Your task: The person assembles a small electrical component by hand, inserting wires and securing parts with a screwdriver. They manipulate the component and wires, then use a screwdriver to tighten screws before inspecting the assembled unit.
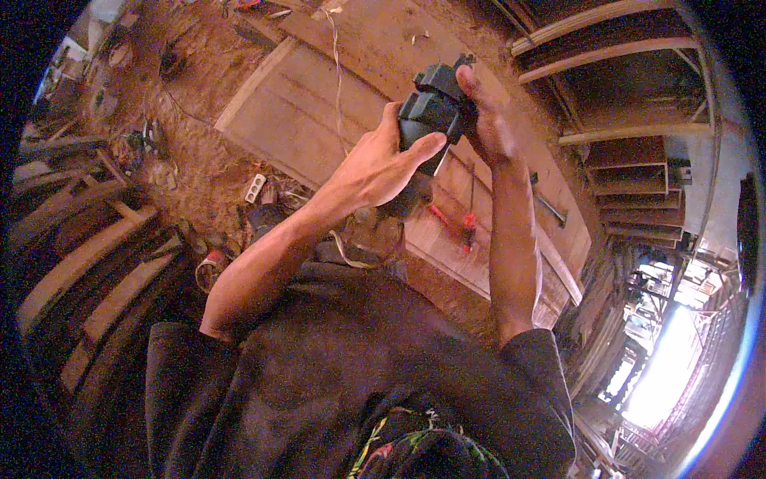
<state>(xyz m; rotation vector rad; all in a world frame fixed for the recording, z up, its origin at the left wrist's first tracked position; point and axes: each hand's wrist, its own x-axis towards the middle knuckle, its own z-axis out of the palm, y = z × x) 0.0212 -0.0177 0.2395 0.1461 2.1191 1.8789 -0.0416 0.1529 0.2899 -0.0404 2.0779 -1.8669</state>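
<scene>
Above the wooden counter (319, 112), a dark power tool (431, 112) is held up between both hands, well clear of the boards, apparently so that its body can be turned and worked on at close range. The left hand (375, 168) is clamped around the lower part of its housing, thumb laid across the front, seemingly to steady the weight, while the right hand (487, 120) is closed against the upper side with fingers wrapped over the top. Red-handled pliers (455, 223) and a hammer (550, 207) are left lying on the counter below, within reach.
</scene>
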